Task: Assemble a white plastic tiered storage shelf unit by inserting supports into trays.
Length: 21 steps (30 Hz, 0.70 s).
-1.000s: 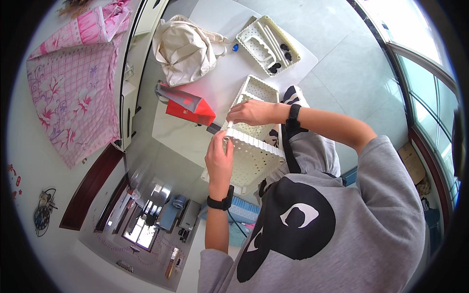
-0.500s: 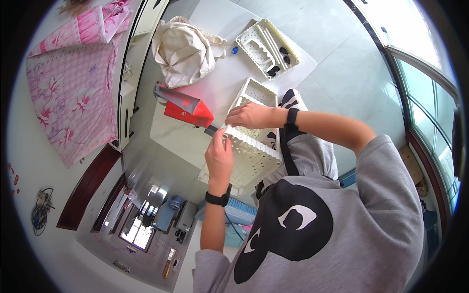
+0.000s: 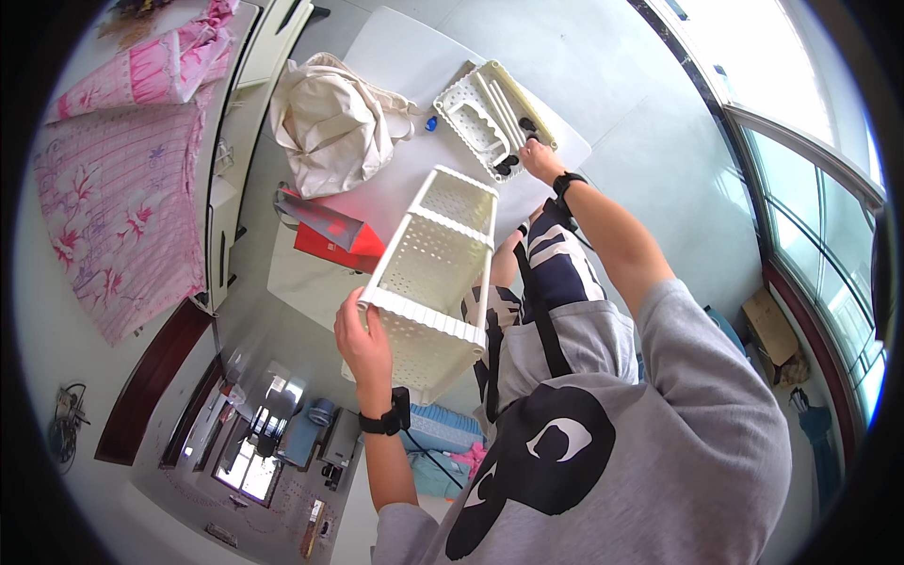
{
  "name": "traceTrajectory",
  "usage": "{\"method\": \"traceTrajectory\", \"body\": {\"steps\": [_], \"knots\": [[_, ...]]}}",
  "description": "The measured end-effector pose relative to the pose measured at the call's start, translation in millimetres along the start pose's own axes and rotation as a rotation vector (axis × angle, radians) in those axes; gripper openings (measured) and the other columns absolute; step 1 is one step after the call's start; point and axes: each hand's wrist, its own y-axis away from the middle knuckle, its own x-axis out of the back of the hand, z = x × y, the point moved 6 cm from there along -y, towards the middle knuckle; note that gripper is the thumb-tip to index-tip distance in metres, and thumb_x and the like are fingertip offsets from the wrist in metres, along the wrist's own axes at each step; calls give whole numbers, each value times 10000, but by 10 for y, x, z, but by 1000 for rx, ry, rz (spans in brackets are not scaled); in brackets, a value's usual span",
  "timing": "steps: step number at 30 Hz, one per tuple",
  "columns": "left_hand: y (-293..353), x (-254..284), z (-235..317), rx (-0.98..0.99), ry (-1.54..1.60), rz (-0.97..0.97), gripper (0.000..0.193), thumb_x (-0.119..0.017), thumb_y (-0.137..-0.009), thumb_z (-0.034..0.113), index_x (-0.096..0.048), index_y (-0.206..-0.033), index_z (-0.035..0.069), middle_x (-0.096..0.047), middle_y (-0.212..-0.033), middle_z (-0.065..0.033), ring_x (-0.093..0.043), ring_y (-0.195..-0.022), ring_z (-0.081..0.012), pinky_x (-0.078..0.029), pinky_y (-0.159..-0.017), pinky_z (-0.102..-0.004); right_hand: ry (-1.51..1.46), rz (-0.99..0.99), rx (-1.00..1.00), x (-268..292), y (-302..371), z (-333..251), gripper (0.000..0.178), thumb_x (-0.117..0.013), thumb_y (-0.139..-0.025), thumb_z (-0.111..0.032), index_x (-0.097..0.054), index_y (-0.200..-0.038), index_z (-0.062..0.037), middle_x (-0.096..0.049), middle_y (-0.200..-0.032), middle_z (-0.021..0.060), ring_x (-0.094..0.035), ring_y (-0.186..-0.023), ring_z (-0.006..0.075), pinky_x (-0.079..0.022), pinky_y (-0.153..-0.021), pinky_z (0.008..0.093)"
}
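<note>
A white perforated plastic storage rack (image 3: 438,252) with tiers stands tilted in front of my body. My left hand (image 3: 363,341) grips its left corner post, with the thumb and fingers around the ribbed edge. Beyond the rack, my right hand (image 3: 541,162) reaches to a cream perforated basket (image 3: 461,105) on the table. Its bunched fingertips are at a black caster wheel (image 3: 530,137), partly covering it. More black casters (image 3: 506,168) lie at the basket's near end, beside white rods (image 3: 499,108) and a white curved frame piece (image 3: 474,127).
A white table (image 3: 405,47) holds a beige cloth bag (image 3: 330,122), a small blue object (image 3: 431,123) and a red and grey bag (image 3: 334,231). Glass doors (image 3: 810,179) stand at the right. A pink floral cloth (image 3: 122,207) hangs on the left.
My right hand has left the rack and moved out to the casters in the basket. My left hand still holds the rack, which now sits more upright and further left.
</note>
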Motion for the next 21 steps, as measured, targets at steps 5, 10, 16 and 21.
{"method": "traceTrajectory", "body": {"steps": [5,10,16,21], "knots": [[-27,39,-99,155,190,92,468,-504,-939,83,-367,-1377,-12,-440,-1349,-223,-453,-1240,-362,-347,-1034,-420,-15,-85,81,-433,-141,-88,402,-479,-861,-240,-532,-1208,-45,-629,-1082,267,-604,-1023,423,-481,-896,478],[120,33,-247,235,30,-9,544,-485,-938,110,-288,-1431,-6,-222,-1516,-198,-248,-1393,-348,-223,-1122,-442,12,21,85,-726,-534,-377,428,-541,-812,-211,-512,-1211,-57,-629,-1047,263,-597,-1003,424,-474,-891,460],[495,-156,-536,432,152,-146,625,-550,-896,97,-265,-1446,10,-180,-1530,-184,-202,-1409,-353,-207,-1130,-453,129,141,-183,-1023,-821,-169,443,-564,-810,-180,-457,-1189,22,-596,-1093,283,-588,-1032,406,-471,-906,451],[793,-492,-741,529,176,-331,882,-692,-834,207,-135,-1496,38,-34,-1558,-189,-144,-1422,-375,-214,-1125,-477,-54,414,-145,-973,-766,-48,327,-559,-817,-142,-507,-1103,7,-576,-1088,232,-567,-1024,388,-460,-888,440]]}}
